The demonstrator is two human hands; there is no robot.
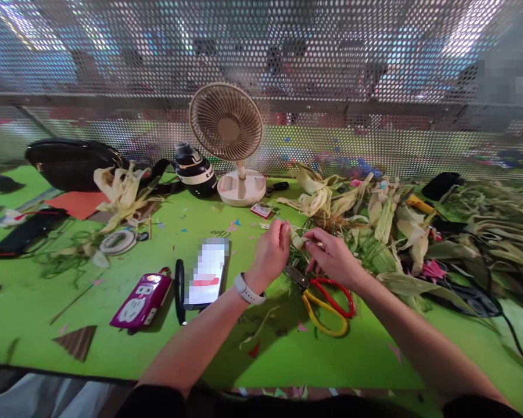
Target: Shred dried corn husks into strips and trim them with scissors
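Observation:
Both hands meet over the middle of the green table [113, 342]. My left hand [271, 251], with a white watch on the wrist, pinches one end of a small pale strip of corn husk [297, 239]. My right hand [333, 255] grips the other end, fingers closed round it. Just below the hands lie scissors [326, 299] with red and yellow handles, flat on the table and untouched. A heap of corn husks [383, 220] lies right of the hands.
A small desk fan [229, 139] stands at the back by a perforated metal screen. A phone [207, 273] and a purple power strip [142, 299] lie to the left. Further left are a black bag [67, 162], a tape roll [117, 241] and more husks [122, 191]. Cables run at the right.

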